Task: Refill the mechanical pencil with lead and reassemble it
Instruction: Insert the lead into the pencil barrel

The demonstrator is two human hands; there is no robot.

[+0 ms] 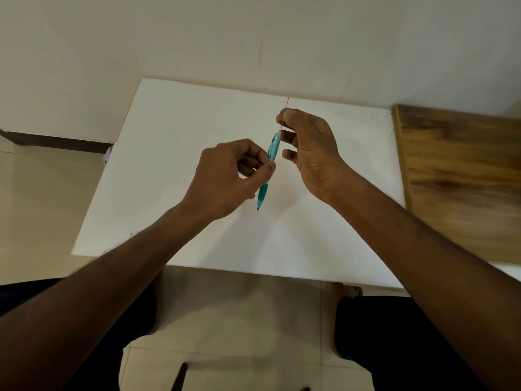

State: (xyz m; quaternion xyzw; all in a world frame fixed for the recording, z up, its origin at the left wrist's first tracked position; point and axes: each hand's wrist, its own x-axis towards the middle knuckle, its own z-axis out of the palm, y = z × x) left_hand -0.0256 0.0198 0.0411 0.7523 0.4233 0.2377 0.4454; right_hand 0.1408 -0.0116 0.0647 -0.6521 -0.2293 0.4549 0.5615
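- Nearest the camera, dark-clothed legs (pixel 394 342) are seen over a pale tiled floor (pixel 234 311), with a bare foot (pixel 348 292) showing just under the table's near edge.
- Two bare forearms are extended forward over a white table (pixel 169 131), and both hands are held above its middle.
- The mechanical pencil (pixel 267 167) is gripped in the left hand (pixel 225 176), pinched between thumb and fingers around its middle; it is held nearly upright, tilted slightly, above the table and not touching it.
- The pencil is seen to have a translucent light-blue upper barrel, a darker teal grip section and a small dark tip pointing down toward the viewer.
- The right hand (pixel 307 148) is closed in a fingertip pinch on a thin dark lead (pixel 288 101), which stands in line with the pencil's upper end; its top sticks out above the fingers.
- Whether the lead has entered the barrel cannot be told.
- A wooden board (pixel 462 176) is seen to the right of the table.
- Farthest back, a plain cream wall (pixel 197 38) is seen.
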